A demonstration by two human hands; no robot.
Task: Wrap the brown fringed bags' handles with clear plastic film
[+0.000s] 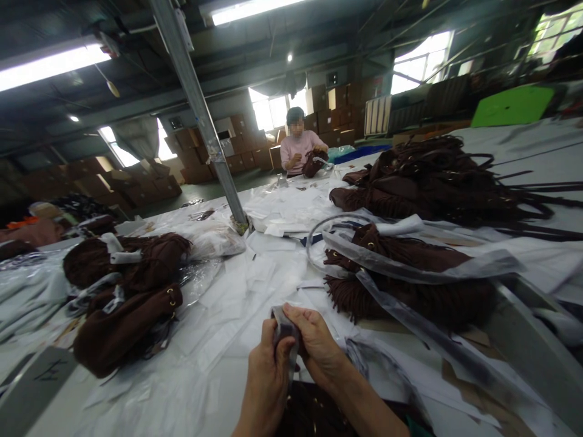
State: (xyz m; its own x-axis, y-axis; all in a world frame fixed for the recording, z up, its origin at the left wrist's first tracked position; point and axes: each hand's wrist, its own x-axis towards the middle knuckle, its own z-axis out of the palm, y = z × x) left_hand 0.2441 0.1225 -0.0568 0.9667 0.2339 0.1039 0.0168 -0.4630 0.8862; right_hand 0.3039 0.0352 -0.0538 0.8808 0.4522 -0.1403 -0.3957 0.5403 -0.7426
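Both of my hands meet low in the middle of the head view, closed on a grey, film-wrapped strap (286, 329). My left hand (266, 373) pinches it with the thumb on its near side. Pressed against its upper end are the fingers of my right hand (319, 346). Below them lies a dark brown bag (305, 416) with small gold-coloured metal parts, mostly hidden by my forearms. To the right is another brown fringed bag (410, 261), with see-through plastic-wrapped handles (387, 258) looping over it.
Brown bags (122, 328) lie at left near a grey bin (36, 388). Another brown pile (423, 176) sits back right. White sheets (255, 273) and plastic cover the table around a metal post (204, 121). Across it, a person (298, 145) handles a brown bag.
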